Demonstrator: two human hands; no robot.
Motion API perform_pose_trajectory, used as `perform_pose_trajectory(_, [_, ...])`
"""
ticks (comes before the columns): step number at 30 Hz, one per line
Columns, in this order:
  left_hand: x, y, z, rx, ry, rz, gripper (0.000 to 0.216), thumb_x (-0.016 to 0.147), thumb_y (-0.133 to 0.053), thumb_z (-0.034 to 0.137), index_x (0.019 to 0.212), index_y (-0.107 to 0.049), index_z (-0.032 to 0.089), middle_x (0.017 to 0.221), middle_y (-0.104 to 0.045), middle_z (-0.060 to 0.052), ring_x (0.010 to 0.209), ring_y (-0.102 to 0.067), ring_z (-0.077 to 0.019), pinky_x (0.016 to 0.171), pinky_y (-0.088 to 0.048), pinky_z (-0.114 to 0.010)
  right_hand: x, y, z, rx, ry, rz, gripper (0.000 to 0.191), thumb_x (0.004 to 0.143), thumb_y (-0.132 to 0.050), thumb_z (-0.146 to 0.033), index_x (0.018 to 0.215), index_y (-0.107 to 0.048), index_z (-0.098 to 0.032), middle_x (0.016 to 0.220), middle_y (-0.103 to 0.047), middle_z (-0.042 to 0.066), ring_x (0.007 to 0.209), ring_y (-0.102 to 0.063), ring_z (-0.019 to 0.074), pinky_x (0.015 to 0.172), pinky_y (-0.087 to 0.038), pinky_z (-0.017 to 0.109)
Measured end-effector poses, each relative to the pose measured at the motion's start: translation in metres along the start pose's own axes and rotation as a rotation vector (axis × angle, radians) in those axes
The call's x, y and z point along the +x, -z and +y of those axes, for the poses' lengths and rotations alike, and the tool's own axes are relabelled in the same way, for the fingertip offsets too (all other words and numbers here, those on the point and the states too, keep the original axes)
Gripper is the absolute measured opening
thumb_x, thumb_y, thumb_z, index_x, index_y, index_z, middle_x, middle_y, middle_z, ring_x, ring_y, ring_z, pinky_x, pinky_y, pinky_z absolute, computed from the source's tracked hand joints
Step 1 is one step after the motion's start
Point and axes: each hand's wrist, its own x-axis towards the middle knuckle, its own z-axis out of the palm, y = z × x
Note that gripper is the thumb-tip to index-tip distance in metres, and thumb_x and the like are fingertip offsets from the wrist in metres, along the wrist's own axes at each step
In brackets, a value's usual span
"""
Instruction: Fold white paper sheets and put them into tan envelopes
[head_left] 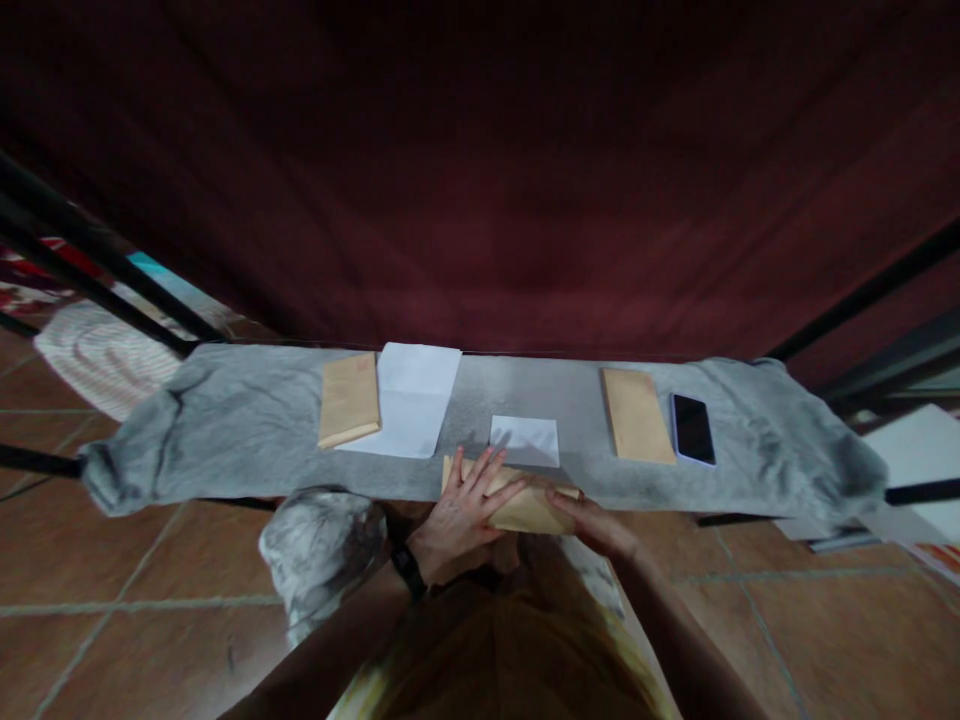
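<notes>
Evidently the handling of one brown paper envelope [525,508] is under way: it lies at the near edge of the bench, partly over the lap, with both hands on it. The left hand [461,510], a dark watch [407,568] at its wrist, is spread flat across the envelope's left part, fingers splayed and pressing rather than gripping. The right hand [600,522] holds the right end, thumb on top; its other fingers are largely hidden underneath.

Just beyond the envelope lies a small white paper [536,442], flat and outside it. Further left, a larger creased white sheet [416,395] lies opened out, one edge under a thick brown packet [349,398], perhaps several envelopes together. To the right rests a flat brown envelope-like piece [637,415], and just beside it a smartphone [694,430], screen dark.

Judging by this layout, work on the held envelope is unfinished, and both white papers remain outside it; whether anything is inside, or its flap sealed, cannot be told. Grey cloth [247,420] covers the bench, before a dark red curtain [487,200].
</notes>
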Motion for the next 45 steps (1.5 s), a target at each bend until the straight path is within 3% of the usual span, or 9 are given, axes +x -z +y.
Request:
perform_pose_trajectory(6, [-0.012,-0.008,-0.007,-0.027,0.017,0.013,0.085,0.076,-0.073,0.057,0.15,-0.037,0.035,0.159,-0.031,-0.015,0.138,-0.04,-0.0356,0.114,-0.022,-0.06,0.002,0.003,0.004,-0.025,-0.094,0.015,0.057,0.073,-0.076,-0.059,0.11,-0.069,-0.016,0.106,-0.073,0.012,0.095,-0.069,0.0266,0.088,-0.055,0.041])
perform_pose_trajectory(15, [0.003,-0.008,-0.007,-0.053,0.164,0.062,0.078,0.08,-0.069,0.039,0.15,-0.039,0.025,0.135,-0.057,-0.013,0.127,-0.05,-0.0301,0.117,-0.024,-0.053,0.021,-0.007,-0.02,-0.085,0.179,-0.068,0.047,0.091,-0.05,-0.06,0.098,-0.073,-0.02,0.095,-0.074,0.009,0.091,-0.07,0.0229,0.081,-0.057,0.038])
perform_pose_trajectory(17, [-0.003,-0.01,-0.014,-0.027,0.255,0.08,0.081,0.078,-0.069,0.036,0.151,-0.036,0.022,0.134,-0.056,-0.014,0.123,-0.052,-0.0306,0.115,-0.027,-0.051,0.027,0.011,-0.03,-0.149,0.225,0.003,0.049,0.093,-0.047,-0.059,0.104,-0.072,-0.018,0.1,-0.074,0.01,0.088,-0.071,0.0221,0.079,-0.057,0.036])
perform_pose_trajectory(20, [-0.016,-0.016,-0.024,0.032,0.369,0.111,0.083,0.078,-0.066,0.032,0.153,-0.032,0.019,0.131,-0.057,-0.014,0.121,-0.052,-0.0313,0.113,-0.029,-0.051,0.047,0.04,-0.036,-0.514,0.311,0.446,0.047,0.091,-0.045,-0.058,0.096,-0.07,-0.019,0.085,-0.073,0.006,0.068,-0.068,0.0175,0.061,-0.055,0.029])
perform_pose_trajectory(22, [-0.024,-0.02,-0.027,0.063,0.427,0.129,0.083,0.079,-0.064,0.03,0.153,-0.03,0.018,0.129,-0.056,-0.015,0.123,-0.051,-0.032,0.112,-0.03,-0.051,0.065,0.05,-0.032,-0.602,0.32,0.551,0.038,0.084,-0.057,-0.057,0.086,-0.068,-0.02,0.074,-0.07,0.004,0.067,-0.066,0.019,0.062,-0.053,0.03])
perform_pose_trajectory(26, [-0.032,-0.028,-0.026,0.104,0.484,0.145,0.083,0.079,-0.063,0.029,0.154,-0.028,0.017,0.132,-0.054,-0.017,0.122,-0.05,-0.0339,0.108,-0.033,-0.051,0.096,0.042,-0.013,-0.689,0.35,0.708,0.034,0.073,-0.074,-0.05,0.085,-0.063,-0.02,0.083,-0.069,0.01,0.086,-0.067,0.0264,0.071,-0.051,0.034])
perform_pose_trajectory(30, [-0.036,-0.032,-0.022,0.112,0.517,0.138,0.083,0.08,-0.062,0.028,0.154,-0.026,0.019,0.133,-0.054,-0.017,0.121,-0.05,-0.0342,0.106,-0.034,-0.051,0.11,0.026,0.004,-0.821,0.391,0.873,0.035,0.078,-0.071,-0.048,0.097,-0.062,-0.02,0.096,-0.068,0.018,0.091,-0.066,0.0319,0.072,-0.051,0.04])
perform_pose_trajectory(39, [-0.038,-0.036,-0.021,0.096,0.571,0.105,0.086,0.076,-0.07,0.029,0.152,-0.032,0.018,0.14,-0.048,-0.019,0.128,-0.045,-0.0359,0.108,-0.03,-0.054,0.116,0.017,0.01,-0.834,0.484,0.929,0.028,0.081,-0.066,-0.045,0.096,-0.062,-0.021,0.093,-0.067,0.017,0.101,-0.062,0.0345,0.088,-0.048,0.046])
perform_pose_trajectory(45, [-0.039,-0.03,-0.021,0.067,0.581,0.087,0.09,0.075,-0.071,0.026,0.154,-0.027,0.018,0.138,-0.05,-0.018,0.124,-0.048,-0.0356,0.108,-0.03,-0.054,0.116,0.021,0.003,-0.702,0.515,0.882,0.032,0.079,-0.063,-0.055,0.079,-0.054,-0.025,0.079,-0.063,0.01,0.084,-0.062,0.029,0.078,-0.048,0.041])
